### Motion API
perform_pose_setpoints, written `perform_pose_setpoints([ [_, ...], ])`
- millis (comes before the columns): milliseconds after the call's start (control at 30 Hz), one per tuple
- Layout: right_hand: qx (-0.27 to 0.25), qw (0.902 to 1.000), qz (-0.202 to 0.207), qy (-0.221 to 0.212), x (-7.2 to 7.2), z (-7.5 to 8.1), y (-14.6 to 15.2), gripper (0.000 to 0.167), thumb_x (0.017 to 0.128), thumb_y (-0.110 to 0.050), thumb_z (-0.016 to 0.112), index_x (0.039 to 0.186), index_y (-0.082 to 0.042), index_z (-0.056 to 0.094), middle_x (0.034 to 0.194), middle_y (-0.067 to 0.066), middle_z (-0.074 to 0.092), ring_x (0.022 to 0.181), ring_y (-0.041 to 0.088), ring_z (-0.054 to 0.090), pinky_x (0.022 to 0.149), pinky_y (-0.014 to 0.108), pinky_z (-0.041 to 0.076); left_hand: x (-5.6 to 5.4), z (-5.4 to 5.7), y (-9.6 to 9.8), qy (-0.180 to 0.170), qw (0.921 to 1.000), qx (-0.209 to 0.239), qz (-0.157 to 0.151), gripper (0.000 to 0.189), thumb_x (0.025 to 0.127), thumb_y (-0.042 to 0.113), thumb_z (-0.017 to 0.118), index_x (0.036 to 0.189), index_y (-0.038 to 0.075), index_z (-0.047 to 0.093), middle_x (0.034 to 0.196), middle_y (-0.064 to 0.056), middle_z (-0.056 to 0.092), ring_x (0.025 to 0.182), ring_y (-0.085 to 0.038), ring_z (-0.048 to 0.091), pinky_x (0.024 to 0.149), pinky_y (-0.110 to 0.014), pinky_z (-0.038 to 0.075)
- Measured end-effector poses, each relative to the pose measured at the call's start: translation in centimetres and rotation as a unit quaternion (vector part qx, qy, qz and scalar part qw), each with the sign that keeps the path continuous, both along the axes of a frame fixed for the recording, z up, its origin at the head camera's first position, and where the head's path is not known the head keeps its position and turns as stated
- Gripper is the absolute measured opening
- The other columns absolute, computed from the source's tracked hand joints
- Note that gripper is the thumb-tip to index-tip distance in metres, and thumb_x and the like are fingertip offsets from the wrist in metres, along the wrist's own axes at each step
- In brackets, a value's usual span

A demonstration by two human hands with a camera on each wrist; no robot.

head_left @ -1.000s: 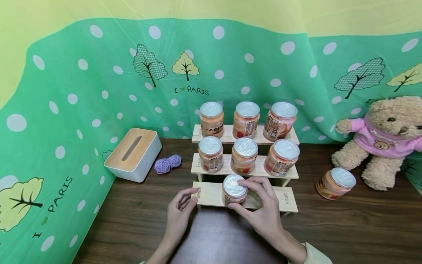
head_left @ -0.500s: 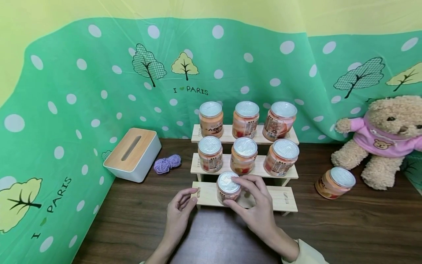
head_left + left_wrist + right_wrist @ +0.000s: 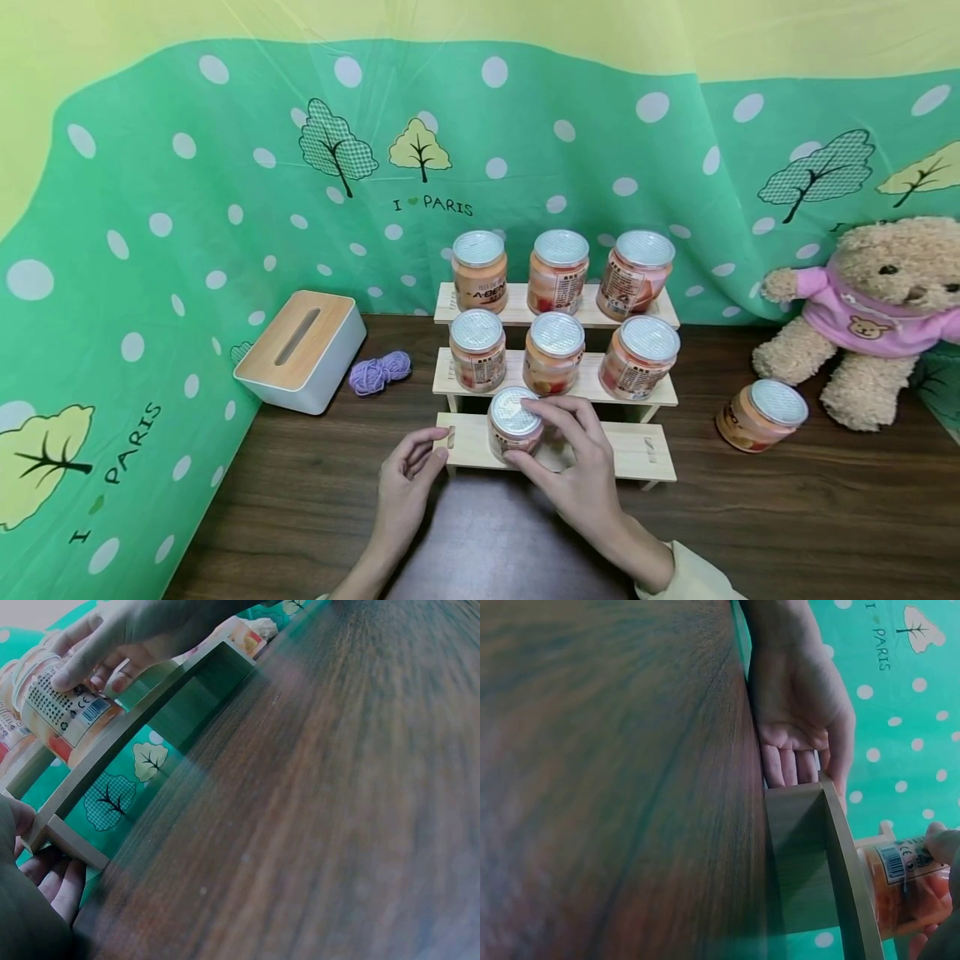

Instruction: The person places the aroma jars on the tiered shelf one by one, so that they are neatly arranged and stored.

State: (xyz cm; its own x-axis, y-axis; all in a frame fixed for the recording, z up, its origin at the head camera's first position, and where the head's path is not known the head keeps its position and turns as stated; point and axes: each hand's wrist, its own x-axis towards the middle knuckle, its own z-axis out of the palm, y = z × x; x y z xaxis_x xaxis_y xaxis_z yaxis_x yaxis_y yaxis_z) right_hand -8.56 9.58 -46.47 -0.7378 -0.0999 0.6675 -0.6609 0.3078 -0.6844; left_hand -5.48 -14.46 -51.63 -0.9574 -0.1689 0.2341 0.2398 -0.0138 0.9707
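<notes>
On the lowest step of a small wooden shelf [image 3: 469,442] stands a can-lidded jar [image 3: 514,423] with a silver top and an orange-pink label. My right hand [image 3: 576,467] holds this jar from its right side, thumb at the front and fingers by the lid. The left wrist view shows the jar [image 3: 64,712] upright on the board. My left hand [image 3: 405,479] grips the left end of the same step; in the right wrist view its thumb lies along the top board and the fingers [image 3: 789,765] are at the leg, partly hidden behind it.
Rows of similar jars stand on the middle [image 3: 555,354] and top [image 3: 559,271] steps. Another jar [image 3: 761,415] is on the table at the right, near a teddy bear [image 3: 870,325]. A tissue box [image 3: 300,350] and purple yarn [image 3: 380,372] lie to the left.
My right hand has moved the jar left along the lowest step, quickly at first and then only slightly. The left hand has stayed at the step's end.
</notes>
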Motion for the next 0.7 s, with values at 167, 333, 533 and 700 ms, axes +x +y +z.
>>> perform_pose_setpoints([
  [167,0.004,1.0000,-0.003,-0.003,0.0,0.0,-0.1,0.070,0.069,-0.006,0.103,0.134,-0.011,0.077,0.129,0.013,0.065,0.115,0.015,0.060,0.082,0.022,0.056,0.2,1.1,0.3,-0.054,0.9984,-0.003,0.014,0.024,0.103,-0.001,0.073,0.126,-0.009,0.073,0.129,-0.022,0.078,0.120,-0.005,0.072,0.105,-0.018,0.056],
  [333,0.015,0.9998,-0.003,-0.013,0.1,0.1,0.0,0.071,0.070,-0.006,0.104,0.135,-0.011,0.076,0.130,0.012,0.064,0.114,0.015,0.060,0.081,0.023,0.056,0.0,0.2,0.1,-0.025,0.9996,-0.008,0.011,0.023,0.103,0.003,0.074,0.125,-0.003,0.076,0.128,-0.014,0.080,0.120,-0.004,0.072,0.104,-0.017,0.056],
  [533,0.038,0.9991,0.001,-0.021,0.5,0.4,0.5,0.074,0.072,-0.004,0.102,0.140,-0.010,0.072,0.133,0.012,0.064,0.115,0.015,0.062,0.083,0.022,0.058,-0.3,-0.9,-0.3,-0.045,0.9990,0.000,0.002,0.024,0.105,0.009,0.076,0.127,0.001,0.076,0.131,-0.013,0.079,0.126,-0.016,0.073,0.109,-0.021,0.055],
  [700,0.031,0.9993,0.018,0.008,0.6,0.3,0.9,0.072,0.079,-0.009,0.099,0.144,-0.006,0.069,0.136,0.014,0.066,0.117,0.016,0.064,0.088,0.020,0.058,-0.5,-1.7,-0.6,-0.051,0.9987,0.005,-0.001,0.024,0.104,0.010,0.077,0.128,0.004,0.077,0.131,-0.010,0.079,0.127,-0.013,0.073,0.110,-0.022,0.055],
])
